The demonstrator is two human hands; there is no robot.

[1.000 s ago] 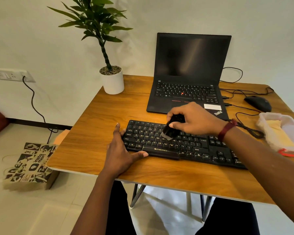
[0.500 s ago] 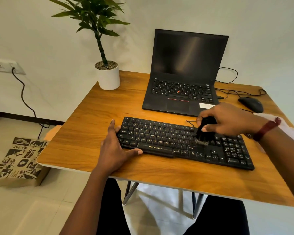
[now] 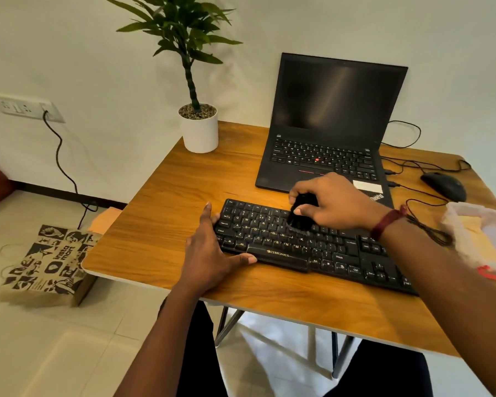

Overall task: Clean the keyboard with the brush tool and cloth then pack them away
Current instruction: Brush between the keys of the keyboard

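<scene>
Grips black brush (image 3: 300, 214) in right hand (image 3: 337, 204), bristles down on keyboard (image 3: 265, 239), middle rows. Braces its left edge with flat, straight-fingered left hand (image 3: 209, 252). Bare tabletop (image 3: 158, 224) left of that hand, to its rim. "ZEBRONICS" beside left thumb; "insta mart" on floor bag (image 3: 49, 265).

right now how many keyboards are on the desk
2. The black keyboard lies near the front edge, the left hand at its left end, the right hand holding the brush on its keys. The other is built into the laptop behind it.
</scene>
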